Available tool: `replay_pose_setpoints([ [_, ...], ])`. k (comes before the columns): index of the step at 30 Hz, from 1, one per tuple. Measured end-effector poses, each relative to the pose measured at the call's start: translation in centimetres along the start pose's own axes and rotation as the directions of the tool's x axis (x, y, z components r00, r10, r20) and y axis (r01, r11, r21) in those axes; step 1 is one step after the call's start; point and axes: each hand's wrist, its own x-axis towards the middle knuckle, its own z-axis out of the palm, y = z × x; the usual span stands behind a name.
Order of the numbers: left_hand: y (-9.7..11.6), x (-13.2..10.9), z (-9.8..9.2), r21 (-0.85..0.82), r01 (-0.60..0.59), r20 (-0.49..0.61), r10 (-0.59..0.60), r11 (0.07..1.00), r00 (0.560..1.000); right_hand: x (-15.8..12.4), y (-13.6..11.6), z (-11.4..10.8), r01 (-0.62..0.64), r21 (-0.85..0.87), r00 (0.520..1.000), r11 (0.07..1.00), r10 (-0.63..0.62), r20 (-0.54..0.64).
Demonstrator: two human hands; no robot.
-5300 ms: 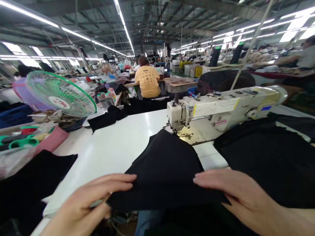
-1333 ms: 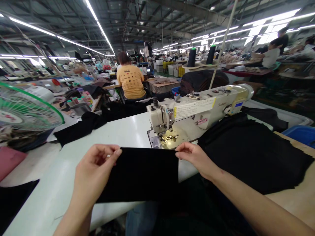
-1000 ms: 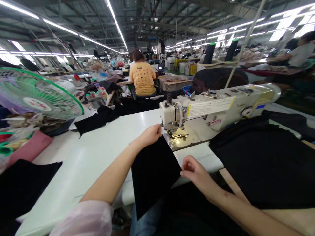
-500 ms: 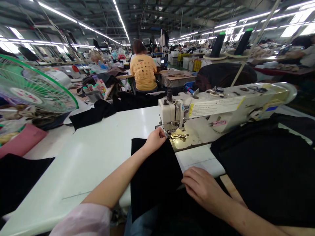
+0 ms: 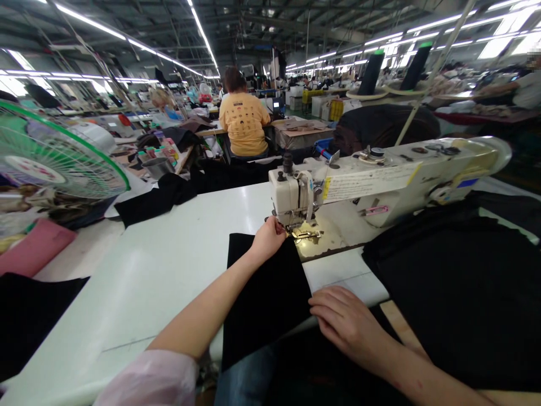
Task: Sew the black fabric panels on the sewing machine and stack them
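Currently the left hand pinches the black fabric panel beside the presser foot, right hand flat on it: fingers risk needle strike.

A big factory hall stretches back under a dark roof of steel beams, lit by long light strips that lead toward the far end, with brighter panels high on the right. A white table fills the foreground, and a green wire fan stands past its left edge, near a pink pad. Beyond the table's far edge are crowded rows of work tables, a person in a yellow shirt seated with back turned, and yellow crates further back.
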Motion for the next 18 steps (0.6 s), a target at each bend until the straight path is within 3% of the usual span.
replay_pose_setpoints([
  [4,1.5,-3.5,-0.9,0.125,-0.083,-0.118,0.098,0.989,0.988,-0.1,0.0,-0.4,0.026,-0.027,1.000,0.999,-0.026,0.010],
  [6,2.3,-7.3,-1.4,0.202,-0.276,-0.031,0.288,0.940,0.957,-0.1,-0.2,-0.8,0.019,-0.030,0.999,0.999,-0.018,0.030],
  [7,2.5,-9.4,-1.4,0.197,-0.412,0.083,0.404,0.890,0.911,-0.1,-0.2,-0.9,0.013,-0.028,0.999,1.000,-0.012,0.047],
  [9,2.4,-13.3,-1.3,0.120,-0.624,0.289,0.574,0.773,0.766,-0.1,-0.2,-1.2,0.004,-0.024,0.997,1.000,-0.002,0.080],
  [11,1.6,-15.6,-1.0,0.145,-0.728,0.349,0.654,0.670,0.672,0.2,0.0,-1.2,0.001,-0.024,0.995,1.000,0.001,0.098],
  [14,0.0,-15.5,-0.4,0.239,-0.787,0.356,0.702,0.569,0.616,1.2,0.8,-1.0,-0.006,-0.023,0.996,1.000,0.008,0.089],
  [18,-1.4,-12.0,-0.4,0.270,-0.812,0.352,0.731,0.518,0.584,3.3,2.6,-0.3,-0.010,-0.029,0.995,1.000,0.013,0.099],
])
